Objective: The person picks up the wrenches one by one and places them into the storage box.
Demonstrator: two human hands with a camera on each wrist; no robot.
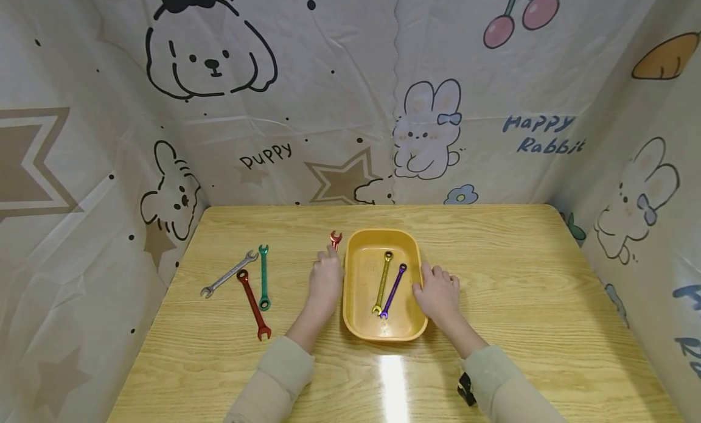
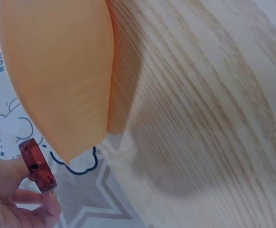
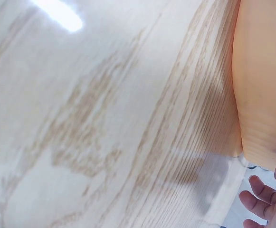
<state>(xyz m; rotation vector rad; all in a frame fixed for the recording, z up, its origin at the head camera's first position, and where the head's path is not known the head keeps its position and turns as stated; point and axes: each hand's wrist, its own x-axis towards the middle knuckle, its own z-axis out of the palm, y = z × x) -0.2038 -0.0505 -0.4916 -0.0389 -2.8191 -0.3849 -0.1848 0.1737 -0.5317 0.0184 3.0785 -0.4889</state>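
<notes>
My left hand (image 1: 325, 280) grips a bright red wrench (image 1: 336, 239) beside the left wall of a yellow plastic tray (image 1: 350, 325). One open jaw of that wrench sticks up past the fingers; the left wrist view shows its reddish end (image 2: 38, 166) at the fingertips, the rest hidden by the hand. At the tray's right rim, my right hand (image 1: 440, 292) pinches the edge, thumb over the rim and a finger against the outer wall, other fingers loosely bent. Inside the tray lie a gold wrench (image 1: 383, 283) and a purple wrench (image 1: 394, 291), side by side.
Left of the tray, a silver wrench (image 1: 229, 274), a green wrench (image 1: 264, 277) and a darker red wrench (image 1: 254, 304) lie on the wooden table (image 1: 509, 258). Printed cloth (image 1: 339, 106) hangs behind the table and at both sides. A black object (image 1: 466, 389) shows by the right sleeve.
</notes>
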